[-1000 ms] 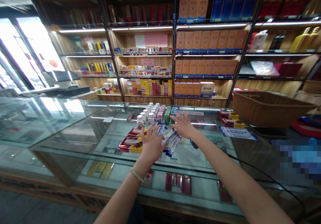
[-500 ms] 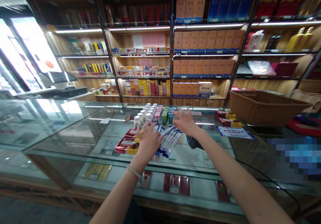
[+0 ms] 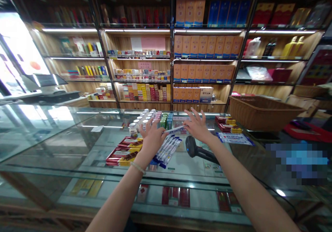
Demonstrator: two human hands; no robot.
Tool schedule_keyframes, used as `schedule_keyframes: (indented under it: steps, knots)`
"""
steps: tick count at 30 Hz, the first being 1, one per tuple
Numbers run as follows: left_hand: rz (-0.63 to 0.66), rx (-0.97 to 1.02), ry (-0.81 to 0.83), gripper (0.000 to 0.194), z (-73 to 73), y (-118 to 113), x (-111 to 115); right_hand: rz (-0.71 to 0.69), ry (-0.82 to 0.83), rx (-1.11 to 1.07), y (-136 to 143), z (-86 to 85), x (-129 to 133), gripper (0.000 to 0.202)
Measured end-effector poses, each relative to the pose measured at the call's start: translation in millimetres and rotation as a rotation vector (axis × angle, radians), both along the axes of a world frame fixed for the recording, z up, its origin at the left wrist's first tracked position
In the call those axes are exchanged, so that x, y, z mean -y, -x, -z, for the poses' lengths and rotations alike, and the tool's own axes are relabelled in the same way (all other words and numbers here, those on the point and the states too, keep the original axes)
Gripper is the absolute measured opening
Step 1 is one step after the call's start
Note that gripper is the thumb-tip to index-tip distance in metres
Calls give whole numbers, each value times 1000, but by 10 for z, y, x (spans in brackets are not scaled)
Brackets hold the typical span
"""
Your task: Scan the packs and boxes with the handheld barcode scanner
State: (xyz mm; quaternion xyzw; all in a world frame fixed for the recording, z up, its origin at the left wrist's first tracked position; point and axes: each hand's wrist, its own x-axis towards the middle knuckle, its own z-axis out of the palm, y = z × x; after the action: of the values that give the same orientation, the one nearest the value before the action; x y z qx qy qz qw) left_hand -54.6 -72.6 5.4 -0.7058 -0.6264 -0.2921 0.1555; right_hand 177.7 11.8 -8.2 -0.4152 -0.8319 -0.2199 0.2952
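Between my two hands a slim blue-and-white packet (image 3: 176, 130) is held by its ends, above the glass counter. My left hand (image 3: 151, 138) pinches its left end with thumb and finger, the other fingers spread. My right hand (image 3: 197, 125) pinches the right end, its other fingers raised. Below lies a fanned pile of similar packets (image 3: 168, 149). Red-and-yellow chocolate packs (image 3: 121, 152) are stacked left of my left hand. Behind the hands stand rows of white bottles (image 3: 133, 128), green packs (image 3: 163, 120) and blue packs (image 3: 169, 121).
A black handheld scanner (image 3: 191, 146) lies right of the packets, near my right forearm. Farther right are more chocolate packs (image 3: 227, 124), a flat blue-and-white packet (image 3: 235, 138) and a brown basket (image 3: 264, 114). Stocked shelves (image 3: 202, 59) stand behind the glass counter (image 3: 181, 171).
The packet between my hands has been lifted off the pile and pulled out nearly level. My hands have moved slightly apart. The view has shifted right, and more of the scanner shows.
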Motion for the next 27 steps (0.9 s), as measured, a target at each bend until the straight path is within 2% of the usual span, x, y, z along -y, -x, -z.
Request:
schedule_keyframes:
  steps: [9,16,21,27]
  knots:
    - [92,48,-10,21,-124,-238,-460,100,-78,-85,-394,-78,-28,15]
    - [94,21,-47,22,-194,-494,-716,148,-202,-158,-570,32,-159,16]
    - [95,32,-79,23,-124,-597,-789,188,-265,-161,-610,157,-238,18]
    - [103,42,-99,26,24,-555,-754,180,-257,-113,-589,275,-212,16]
